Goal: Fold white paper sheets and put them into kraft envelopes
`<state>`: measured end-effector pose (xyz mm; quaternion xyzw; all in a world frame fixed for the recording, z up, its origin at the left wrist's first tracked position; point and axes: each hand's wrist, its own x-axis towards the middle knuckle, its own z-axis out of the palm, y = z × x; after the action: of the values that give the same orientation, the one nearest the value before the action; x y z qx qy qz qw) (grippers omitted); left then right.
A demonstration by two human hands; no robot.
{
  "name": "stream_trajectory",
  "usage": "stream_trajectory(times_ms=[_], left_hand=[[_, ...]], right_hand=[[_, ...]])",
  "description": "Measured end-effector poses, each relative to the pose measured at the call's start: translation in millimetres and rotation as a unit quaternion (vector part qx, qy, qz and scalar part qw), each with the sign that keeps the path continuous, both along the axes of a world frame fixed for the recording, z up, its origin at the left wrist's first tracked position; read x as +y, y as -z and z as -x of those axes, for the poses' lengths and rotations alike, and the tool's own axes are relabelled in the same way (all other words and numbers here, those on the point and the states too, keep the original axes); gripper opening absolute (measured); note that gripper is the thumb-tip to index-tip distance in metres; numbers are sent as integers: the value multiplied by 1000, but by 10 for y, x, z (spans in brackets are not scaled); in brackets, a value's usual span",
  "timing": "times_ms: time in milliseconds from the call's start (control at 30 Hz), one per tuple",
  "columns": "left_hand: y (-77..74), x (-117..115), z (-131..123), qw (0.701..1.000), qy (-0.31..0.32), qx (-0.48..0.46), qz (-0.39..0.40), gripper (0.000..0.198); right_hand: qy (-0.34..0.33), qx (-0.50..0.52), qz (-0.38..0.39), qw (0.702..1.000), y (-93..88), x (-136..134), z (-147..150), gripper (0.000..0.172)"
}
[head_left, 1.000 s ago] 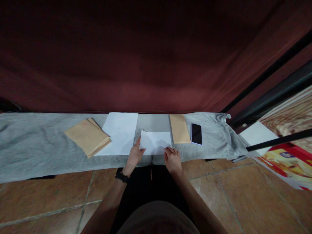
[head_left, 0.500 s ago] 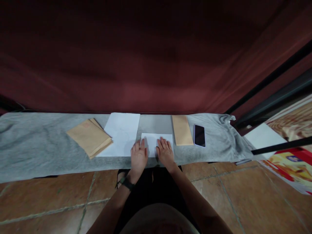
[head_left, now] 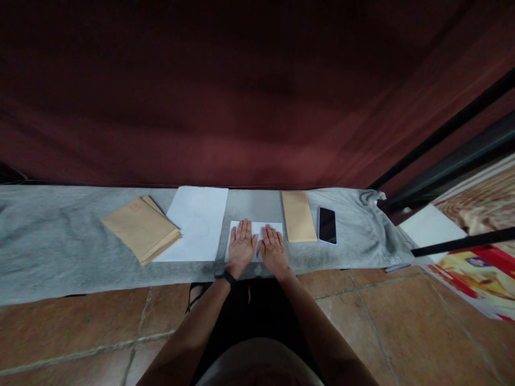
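Observation:
A small folded white paper (head_left: pixel 256 228) lies on a grey cloth (head_left: pixel 60 241) spread over the floor. My left hand (head_left: pixel 240 247) rests flat on the paper's left half, fingers stretched out; a dark band sits on that wrist. My right hand (head_left: pixel 273 250) lies flat beside it on the paper's right half, fingers spread. The two hands almost touch and cover most of the sheet.
A larger white sheet (head_left: pixel 197 222) lies left of the folded paper, and a stack of brown envelopes (head_left: pixel 140 228) lies further left. One brown envelope (head_left: pixel 298 216) and a dark phone (head_left: pixel 327 224) lie to the right. Red curtain behind, tiled floor in front.
Both hands moved from the paper's near corners up onto it. The left hand slid right until both palms lie side by side, pressing the paper flat.

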<state>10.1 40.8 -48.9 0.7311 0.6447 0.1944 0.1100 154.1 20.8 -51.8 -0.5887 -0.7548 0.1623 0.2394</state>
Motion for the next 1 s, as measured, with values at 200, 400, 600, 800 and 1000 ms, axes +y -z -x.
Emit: stream_trajectory(times_ms=[200, 400, 600, 800, 1000], left_hand=[[-78, -140, 202, 992, -120, -9, -24, 60], [-312, -117, 374, 987, -156, -9, 22, 61], [-292, -119, 452, 978, -170, -99, 65, 63], [-290, -276, 477, 980, -156, -99, 69, 58], [-250, -311, 294, 994, -84, 0, -71, 46]], right_hand=[[6, -3, -2, 1000, -10, -2, -12, 55], [5, 4, -7, 1000, -14, -7, -13, 55], [2, -2, -18, 1000, -3, -7, -31, 54], [8, 6, -12, 1000, -17, 11, -5, 50], [-6, -64, -18, 998, -48, 85, 146, 49]])
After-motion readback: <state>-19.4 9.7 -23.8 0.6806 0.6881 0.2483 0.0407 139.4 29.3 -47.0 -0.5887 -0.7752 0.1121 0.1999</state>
